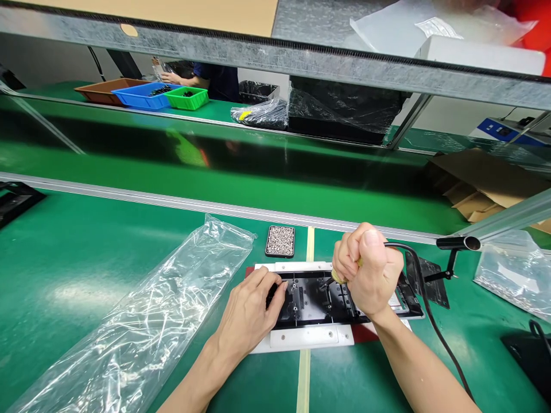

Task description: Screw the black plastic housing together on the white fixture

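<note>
A black plastic frame (327, 298) is seated in a white fixture (307, 335) near the front edge of the green bench (73, 264), astride a pale yellow tape line (310, 244). The left hand (249, 310) is laid flat on the frame's left end, fingers spread and pressing down, with nothing enclosed. The right hand (365, 272) is closed in a fist around a corded driver (338, 278), whose yellowish collar and tip are pointed down into the middle of the frame; its black cable (424, 292) is looped off to the right and down toward the near edge.

Just beyond the fixture, a small tray of screws (280, 241) is set close to the aluminium rail (172, 202) that bounds the bench at the far side. To the left, a long crumpled clear bag (142, 327) is spread diagonally, its upper end near the tray; open green surface is left beyond it. To the right, a black bracket on a stand (447, 264) and a second clear bag (512, 275) crowd the space, well apart from the fixture.

Behind the rail a glossy green conveyor belt (258, 172) is seen, with cardboard (486, 183) at its right. On the far bench, brown, blue and green bins (144, 94) are lined up, and a co-worker's hand (170, 77) is seen near them. A metal shelf beam (275, 57) is run overhead.
</note>
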`<state>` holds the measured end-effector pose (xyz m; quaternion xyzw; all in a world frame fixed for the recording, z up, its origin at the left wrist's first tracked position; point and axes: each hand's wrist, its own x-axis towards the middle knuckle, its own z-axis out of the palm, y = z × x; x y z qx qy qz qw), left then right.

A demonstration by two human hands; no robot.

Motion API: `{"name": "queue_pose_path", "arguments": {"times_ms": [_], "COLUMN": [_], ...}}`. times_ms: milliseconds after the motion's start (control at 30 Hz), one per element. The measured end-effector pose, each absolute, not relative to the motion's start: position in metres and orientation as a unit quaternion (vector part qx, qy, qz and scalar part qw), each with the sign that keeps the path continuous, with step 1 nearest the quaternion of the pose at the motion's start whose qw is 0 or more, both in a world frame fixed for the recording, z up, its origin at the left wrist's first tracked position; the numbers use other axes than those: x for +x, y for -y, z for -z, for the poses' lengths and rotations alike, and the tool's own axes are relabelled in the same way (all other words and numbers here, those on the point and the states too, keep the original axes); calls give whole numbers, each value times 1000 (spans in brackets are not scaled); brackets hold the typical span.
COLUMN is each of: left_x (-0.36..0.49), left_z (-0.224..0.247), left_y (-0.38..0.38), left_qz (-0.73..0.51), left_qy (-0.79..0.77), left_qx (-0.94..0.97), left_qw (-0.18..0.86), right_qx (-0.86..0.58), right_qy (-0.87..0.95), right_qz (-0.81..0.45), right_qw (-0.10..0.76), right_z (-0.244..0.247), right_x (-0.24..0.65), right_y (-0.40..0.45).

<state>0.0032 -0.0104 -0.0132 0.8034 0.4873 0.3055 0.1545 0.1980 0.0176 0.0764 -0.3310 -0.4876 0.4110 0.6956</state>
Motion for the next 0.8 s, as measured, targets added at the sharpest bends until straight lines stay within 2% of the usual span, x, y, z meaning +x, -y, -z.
{"name": "queue_pose_path", "arguments": {"times_ms": [800], "left_x": [3], "left_z": [14], "left_y": [10], "left_qz": [-306], "left_qy": [-487], "left_qx": [804], "left_qw": [151], "right_qx": [-331], "right_qy": [498], "right_qz": [-401], "right_qw": [694], "right_z": [-75], "right_x": [199], "right_y": [-17]}}
